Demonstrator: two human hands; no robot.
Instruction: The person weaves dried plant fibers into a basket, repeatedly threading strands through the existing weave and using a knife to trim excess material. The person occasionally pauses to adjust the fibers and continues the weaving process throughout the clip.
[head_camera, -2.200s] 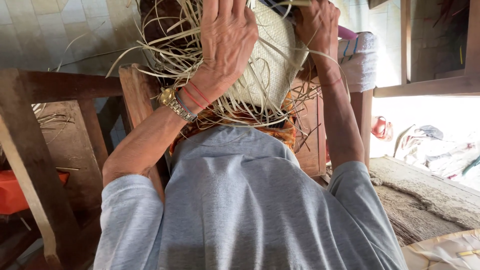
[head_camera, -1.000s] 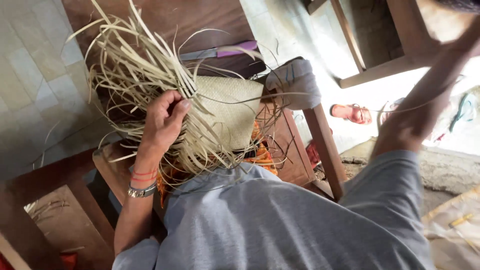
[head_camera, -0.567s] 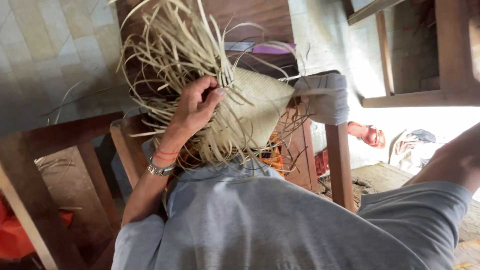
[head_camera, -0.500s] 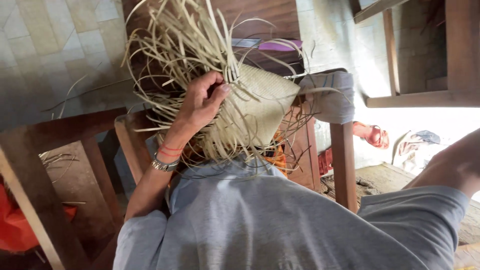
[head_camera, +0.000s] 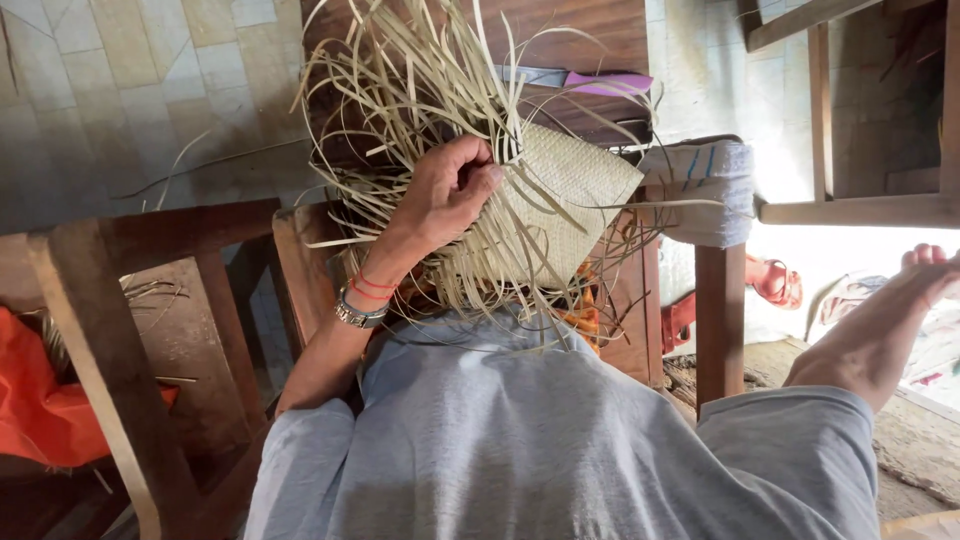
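A half-woven pale straw piece (head_camera: 575, 185) rests in my lap against my grey shirt, with many loose strips (head_camera: 420, 80) fanning up and out from it. My left hand (head_camera: 445, 190), with a watch and red threads at the wrist, is closed around a bunch of those strips at the woven edge. My right arm stretches out to the right, away from the weaving. Only the knuckles of my right hand (head_camera: 928, 258) show at the frame edge, and nothing can be seen in it.
A knife with a purple handle (head_camera: 600, 82) lies on a dark wooden surface beyond the weaving. A wooden chair frame (head_camera: 110, 300) stands at left with an orange cloth (head_camera: 40, 410) behind it. A white wrapped cloth (head_camera: 700, 185) and a red sandal (head_camera: 775, 280) are at right.
My right arm has dropped from the upper right to lower at the right edge. My left hand keeps its hold on the strips; the view has tilted slightly.
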